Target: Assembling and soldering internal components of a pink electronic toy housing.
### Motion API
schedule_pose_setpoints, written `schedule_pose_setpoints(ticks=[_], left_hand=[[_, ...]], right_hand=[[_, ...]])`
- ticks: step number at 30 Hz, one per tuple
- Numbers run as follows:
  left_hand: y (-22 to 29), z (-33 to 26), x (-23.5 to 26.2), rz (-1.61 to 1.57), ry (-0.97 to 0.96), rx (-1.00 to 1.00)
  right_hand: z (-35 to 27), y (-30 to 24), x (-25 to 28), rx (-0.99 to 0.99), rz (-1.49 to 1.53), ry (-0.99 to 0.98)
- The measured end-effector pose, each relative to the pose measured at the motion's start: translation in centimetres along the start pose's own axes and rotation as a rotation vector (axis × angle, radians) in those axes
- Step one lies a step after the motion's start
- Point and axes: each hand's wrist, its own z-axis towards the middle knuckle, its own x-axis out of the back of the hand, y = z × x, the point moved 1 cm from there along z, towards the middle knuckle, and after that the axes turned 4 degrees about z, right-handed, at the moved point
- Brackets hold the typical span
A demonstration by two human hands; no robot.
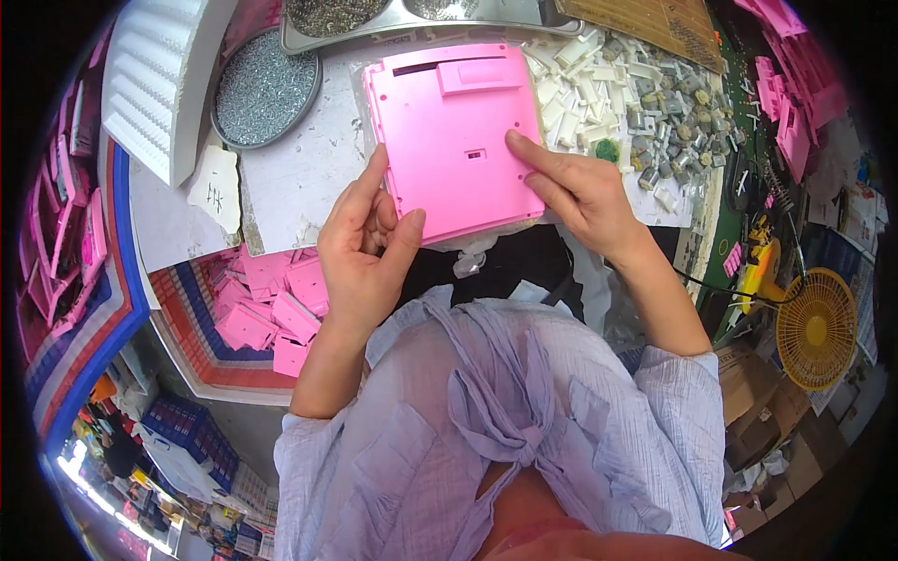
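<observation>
A flat pink plastic casing (440, 192) lies at the front of the worktable, directly before me. Its face shows a long dark slot near the far edge, a raised bar beside that slot, and a small rectangular opening with a dark switch. My left hand (367, 238) grips the left edge, thumb at the near left corner and index finger along the side. On the opposite edge, my right hand (587, 198) has its index finger and thumb against the casing. The undersides of both grips are hidden.
A round tray of small silver screws (267, 89) stands far left beside white ridged foam (154, 84). White plastic pieces (575, 84) and small grey parts (669, 117) are heaped right of the casing. Pink casings (271, 304) fill a striped container lower left. A yellow fan (816, 327) stands right.
</observation>
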Motion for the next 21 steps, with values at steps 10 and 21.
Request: schedule_pose_setpoints(ticks=[10, 21], left_hand=[[-1.5, -0.3, 0.8, 0.176, -0.031, 0.071], [-0.1, 7.2, 7.5, 0.487, 0.029, -0.226]], right_hand=[[0.0, -2.3, -0.5, -0.057, -0.335, -0.080], [5.7, -6.4, 1.8, -0.003, -0.719, -0.431]])
